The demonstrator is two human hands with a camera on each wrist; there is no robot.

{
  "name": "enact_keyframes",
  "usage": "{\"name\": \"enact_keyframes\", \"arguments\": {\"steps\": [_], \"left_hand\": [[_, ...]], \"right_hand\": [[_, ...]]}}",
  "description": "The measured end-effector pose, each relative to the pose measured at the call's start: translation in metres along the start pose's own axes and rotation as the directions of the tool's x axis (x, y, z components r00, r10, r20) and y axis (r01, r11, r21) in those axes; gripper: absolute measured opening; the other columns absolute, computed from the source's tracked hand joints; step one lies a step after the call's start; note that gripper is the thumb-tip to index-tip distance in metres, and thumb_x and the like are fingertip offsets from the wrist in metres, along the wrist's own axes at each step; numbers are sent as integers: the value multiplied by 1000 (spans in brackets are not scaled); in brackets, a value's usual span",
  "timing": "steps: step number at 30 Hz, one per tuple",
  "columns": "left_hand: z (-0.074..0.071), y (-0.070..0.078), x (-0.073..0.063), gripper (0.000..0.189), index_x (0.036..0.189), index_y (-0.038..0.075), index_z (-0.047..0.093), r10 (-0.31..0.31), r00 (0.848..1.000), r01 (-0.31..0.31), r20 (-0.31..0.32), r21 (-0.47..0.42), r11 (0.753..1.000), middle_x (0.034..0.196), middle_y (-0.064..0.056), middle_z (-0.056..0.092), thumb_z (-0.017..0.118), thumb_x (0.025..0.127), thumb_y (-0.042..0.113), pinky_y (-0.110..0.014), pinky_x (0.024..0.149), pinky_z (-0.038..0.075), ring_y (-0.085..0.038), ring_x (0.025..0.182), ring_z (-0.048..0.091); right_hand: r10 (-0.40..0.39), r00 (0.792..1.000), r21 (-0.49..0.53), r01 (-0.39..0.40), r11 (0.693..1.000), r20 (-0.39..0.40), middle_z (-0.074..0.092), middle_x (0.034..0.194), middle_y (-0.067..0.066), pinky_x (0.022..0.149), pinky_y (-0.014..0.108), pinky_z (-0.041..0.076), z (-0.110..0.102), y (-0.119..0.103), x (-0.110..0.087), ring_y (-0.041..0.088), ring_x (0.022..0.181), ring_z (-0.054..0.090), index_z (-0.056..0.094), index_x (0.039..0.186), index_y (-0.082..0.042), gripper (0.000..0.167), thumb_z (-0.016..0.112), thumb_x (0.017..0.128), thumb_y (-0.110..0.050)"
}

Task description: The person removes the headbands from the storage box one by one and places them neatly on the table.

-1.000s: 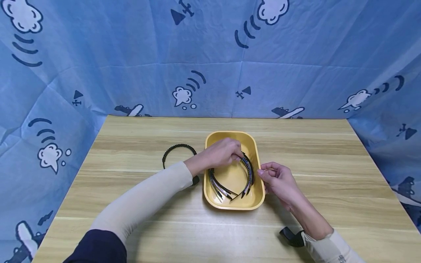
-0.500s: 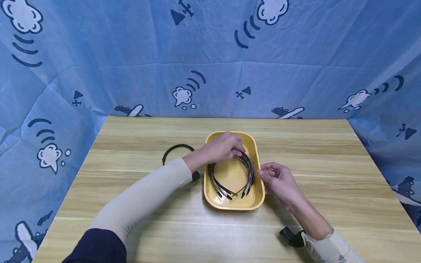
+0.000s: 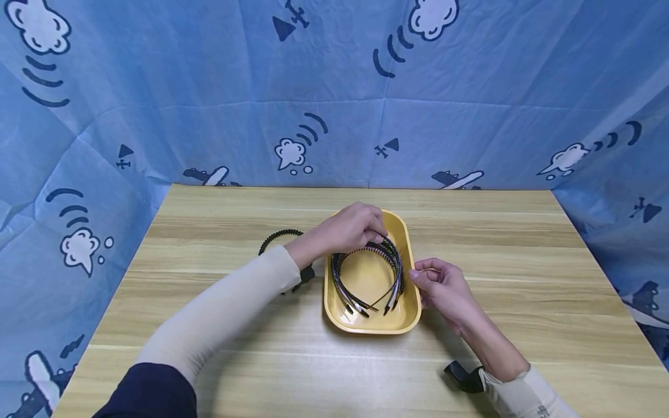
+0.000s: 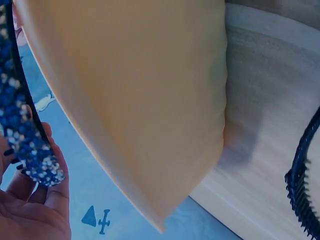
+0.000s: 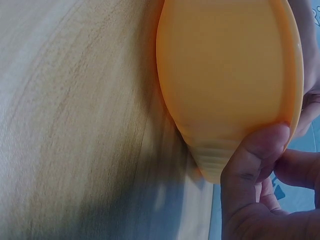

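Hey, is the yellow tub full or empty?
Neither: several headbands sit inside the tub, but bare floor shows within their loops.

Seen from the head view, with the clock centred on its middle: a pale wood-grain tabletop [image 3: 522,278] spreads across the lower part, its straight far edge running below 12 o'clock. A creased blue fabric backdrop [image 3: 334,64] hangs behind and along both sides, from 9 through 12 to 3. Its print shows dark-outlined white clouds [image 3: 40,26] at 10, 1 and 9, and a cartoon airplane [image 3: 36,380] at 8.
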State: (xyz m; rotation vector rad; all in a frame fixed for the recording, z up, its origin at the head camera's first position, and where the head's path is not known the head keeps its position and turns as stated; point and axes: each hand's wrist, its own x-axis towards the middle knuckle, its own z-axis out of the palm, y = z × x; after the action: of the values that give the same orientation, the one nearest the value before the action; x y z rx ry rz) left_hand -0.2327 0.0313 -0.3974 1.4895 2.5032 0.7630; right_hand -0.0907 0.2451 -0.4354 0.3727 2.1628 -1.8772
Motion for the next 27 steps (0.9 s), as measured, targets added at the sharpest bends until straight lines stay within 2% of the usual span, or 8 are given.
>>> {"name": "enact_keyframes", "arguments": {"steps": [9, 21, 27], "left_hand": [[-7, -4, -5, 16, 110, 4, 82, 29, 999, -28, -27, 30, 999, 103, -7, 78, 73, 98, 10, -26, 95, 58, -19, 97, 74], [-19, -9, -16, 16, 110, 6, 82, -40, 998, 40, -54, 7, 999, 103, -7, 77, 73, 98, 10, -26, 91, 59, -19, 96, 73], [-24, -14, -23, 15, 110, 6, 83, -55, 996, 54, -74, -15, 998, 100, -7, 76, 74, 98, 10, -26, 86, 58, -18, 90, 71]], "right_hand": [[0, 1000, -6, 0, 1000, -5, 66, 81, -7, 57, 25, 56, 0, 0, 0, 7, 62, 60, 51, 125, 7, 26, 60, 105, -7], [-4, 1000, -12, 4, 1000, 1, 66, 80, -8, 57, 23, 54, 0, 0, 0, 6, 63, 58, 51, 126, 7, 28, 61, 105, -9], [0, 1000, -16, 0, 1000, 0, 65, 81, -8, 57, 23, 53, 1, -1, 0, 6, 63, 57, 51, 126, 7, 28, 61, 105, -9]]}}
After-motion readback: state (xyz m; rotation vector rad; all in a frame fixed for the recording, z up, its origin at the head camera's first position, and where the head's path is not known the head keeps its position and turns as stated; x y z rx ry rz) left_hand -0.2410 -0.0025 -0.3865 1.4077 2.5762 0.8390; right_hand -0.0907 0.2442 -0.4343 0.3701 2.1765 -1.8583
